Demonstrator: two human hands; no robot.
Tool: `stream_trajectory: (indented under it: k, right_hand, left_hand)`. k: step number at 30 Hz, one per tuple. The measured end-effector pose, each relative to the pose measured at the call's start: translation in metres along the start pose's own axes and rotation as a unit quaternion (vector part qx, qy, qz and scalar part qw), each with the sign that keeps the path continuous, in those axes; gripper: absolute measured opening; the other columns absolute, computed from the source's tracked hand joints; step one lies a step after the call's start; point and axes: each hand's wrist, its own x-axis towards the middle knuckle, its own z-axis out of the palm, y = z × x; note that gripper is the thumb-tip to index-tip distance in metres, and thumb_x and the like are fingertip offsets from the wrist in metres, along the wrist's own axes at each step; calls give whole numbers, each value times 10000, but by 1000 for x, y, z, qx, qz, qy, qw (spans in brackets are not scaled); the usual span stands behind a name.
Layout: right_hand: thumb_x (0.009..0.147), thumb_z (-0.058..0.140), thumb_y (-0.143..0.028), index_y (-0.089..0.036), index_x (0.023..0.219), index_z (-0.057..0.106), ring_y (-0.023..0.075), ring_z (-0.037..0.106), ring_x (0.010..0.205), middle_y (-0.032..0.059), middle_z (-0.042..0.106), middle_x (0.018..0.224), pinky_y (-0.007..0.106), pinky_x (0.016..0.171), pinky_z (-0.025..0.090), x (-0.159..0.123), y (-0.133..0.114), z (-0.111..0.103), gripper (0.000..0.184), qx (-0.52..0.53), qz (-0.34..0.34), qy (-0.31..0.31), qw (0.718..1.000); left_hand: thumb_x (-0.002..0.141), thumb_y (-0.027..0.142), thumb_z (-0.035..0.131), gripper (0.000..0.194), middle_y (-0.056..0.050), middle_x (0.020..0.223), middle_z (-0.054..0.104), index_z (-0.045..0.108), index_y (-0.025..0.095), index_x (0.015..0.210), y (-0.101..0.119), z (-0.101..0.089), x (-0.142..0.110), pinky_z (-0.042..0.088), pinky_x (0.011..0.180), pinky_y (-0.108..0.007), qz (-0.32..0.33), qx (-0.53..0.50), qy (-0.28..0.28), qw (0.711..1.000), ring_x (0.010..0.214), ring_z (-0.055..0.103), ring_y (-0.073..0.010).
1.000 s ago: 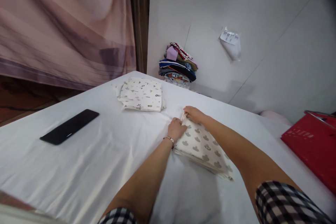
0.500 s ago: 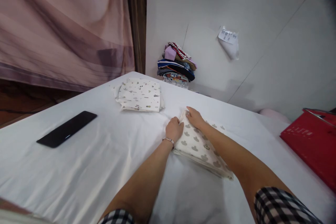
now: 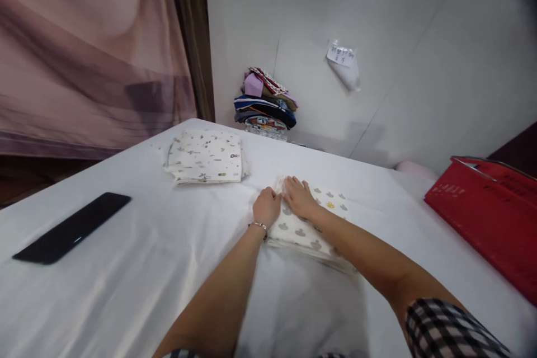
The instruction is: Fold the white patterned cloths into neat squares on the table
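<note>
A folded cream cloth with grey cloud-like prints [image 3: 312, 229] lies on the white sheet [image 3: 146, 257] in front of me. My left hand [image 3: 266, 208] is curled shut on the cloth's far left corner, a thin bracelet at its wrist. My right hand [image 3: 298, 197] lies on top of the same corner with its fingers pressed together, right beside the left hand. Both forearms reach in from the bottom, with checked sleeves at the edge.
A second folded patterned cloth [image 3: 204, 156] lies farther back left. A black phone [image 3: 71, 227] rests at the left. A pile of coloured clothes [image 3: 265, 103] sits against the wall. A red basket [image 3: 489, 215] stands at the right. A curtain [image 3: 84, 56] hangs at the left.
The view has swung, so everything sits further left in the frame. My right hand has drawn closer to the left one on the cloth's corner.
</note>
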Motion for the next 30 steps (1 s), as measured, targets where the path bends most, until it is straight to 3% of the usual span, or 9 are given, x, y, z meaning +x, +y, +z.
stream_trajectory:
  k: [7, 11, 18, 25, 30]
  right_hand:
    - [924, 268, -427, -156, 1365, 327, 252, 163, 1360, 131, 248, 1464, 498, 1070, 121, -18, -8, -7, 521, 32, 2, -33, 999]
    - [911, 285, -462, -174, 1390, 288, 239, 95, 1375, 112, 203, 1482, 487, 1086, 58, -50, -12, -16, 559, 34, 15, -8, 999]
    - [912, 220, -510, -146, 1393, 287, 248, 122, 1369, 109, 193, 1485, 492, 1080, 91, -90, -22, -8, 607, 22, 33, -23, 999]
    - [913, 183, -535, -146, 1406, 268, 234, 104, 1372, 102, 204, 1483, 459, 1099, 45, -129, -42, 3, 634, -28, 2, 21, 999]
    - [898, 169, -575, -172, 1420, 236, 228, 103, 1374, 93, 177, 1491, 446, 1096, 73, -131, -39, -8, 663, 14, -1, -39, 999]
  left_hand:
    - [828, 316, 454, 118, -46, 887, 605, 498, 210, 803, 4, -3, -1, 358, 636, -272, -9, -2, -12, 1000, 801, 567, -177]
    - [828, 333, 449, 139, -56, 897, 609, 505, 207, 811, 5, -4, 0, 370, 650, -281, -9, 7, -16, 1000, 816, 569, -190]
    - [812, 337, 454, 147, -70, 907, 615, 517, 205, 816, 3, 1, 1, 399, 675, -296, 14, 20, 9, 1000, 822, 580, -205]
    - [797, 353, 465, 151, -60, 873, 627, 503, 208, 780, 5, 0, 2, 406, 659, -301, 12, 21, 7, 1000, 804, 591, -212]
    - [797, 353, 463, 152, -63, 886, 629, 495, 207, 770, 4, -1, 2, 407, 665, -302, 14, 17, 9, 1000, 814, 591, -212]
